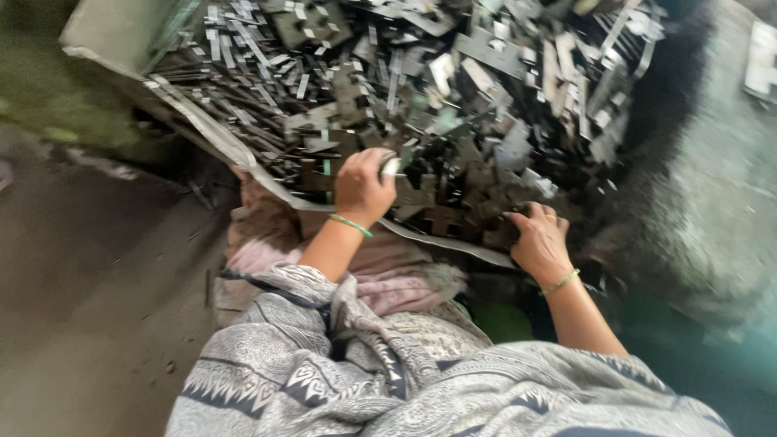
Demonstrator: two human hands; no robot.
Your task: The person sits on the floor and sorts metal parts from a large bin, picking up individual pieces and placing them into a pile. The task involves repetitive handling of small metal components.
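Where the grey sack (206, 129) spreads from the upper left to the frame's centre, a heap of flat metal offcuts (453, 89) fills the top. Left hand (364, 188) at centre is curled shut on a small pale piece (391, 167). Right hand (538, 241), fingers half bent, rests on dark plates (486, 222). 2 green bangles show, blurred.

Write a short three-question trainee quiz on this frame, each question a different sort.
1. True or false: both hands are in the pile of flat metal pieces.
2. Which hand closes its fingers around a small piece? A) left hand B) right hand
3. Fill in: each wrist wears a thin ____.

Key: 1 true; 2 A; 3 bangle, as on the left wrist.
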